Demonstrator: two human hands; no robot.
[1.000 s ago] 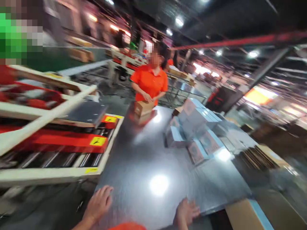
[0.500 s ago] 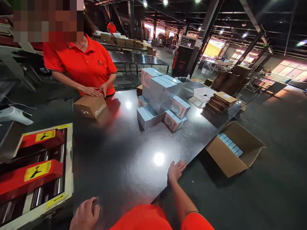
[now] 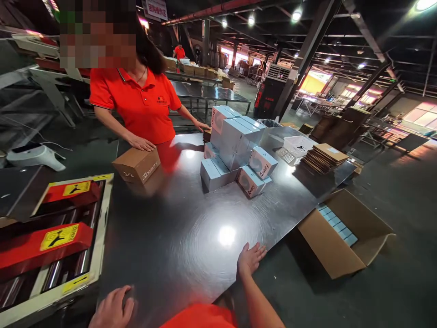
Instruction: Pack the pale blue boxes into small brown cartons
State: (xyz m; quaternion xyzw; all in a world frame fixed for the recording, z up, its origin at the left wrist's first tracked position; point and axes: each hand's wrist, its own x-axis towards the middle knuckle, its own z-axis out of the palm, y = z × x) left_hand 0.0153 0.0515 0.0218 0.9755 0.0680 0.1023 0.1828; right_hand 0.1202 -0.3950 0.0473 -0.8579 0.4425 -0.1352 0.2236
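My right hand (image 3: 251,259) rests on the metal table (image 3: 150,246) at its near edge, fingers spread and holding nothing. At the lower left, beside the corner of the roller conveyor, my left hand (image 3: 113,309) has its thumb apart from its fingers, with nothing visible in it. Beyond my hands, white boxes (image 3: 235,143) are stacked in the middle of the table. A small brown carton (image 3: 138,166) stands on the far left part, under a co-worker's hand (image 3: 141,143). The co-worker's other hand (image 3: 202,126) reaches to some flat cardboard behind the white stack.
A conveyor (image 3: 107,218) with red guards borders the table on the left. Flattened cartons (image 3: 324,158) and a white basket (image 3: 297,145) lie at the far right. Beyond the right edge stands a large open carton (image 3: 327,248) holding several white boxes.
The co-worker has taken one hand off the brown carton and stretched it towards the white stack. My view has shifted slightly. My right hand stays on the table edge; my left hand remains nearby.
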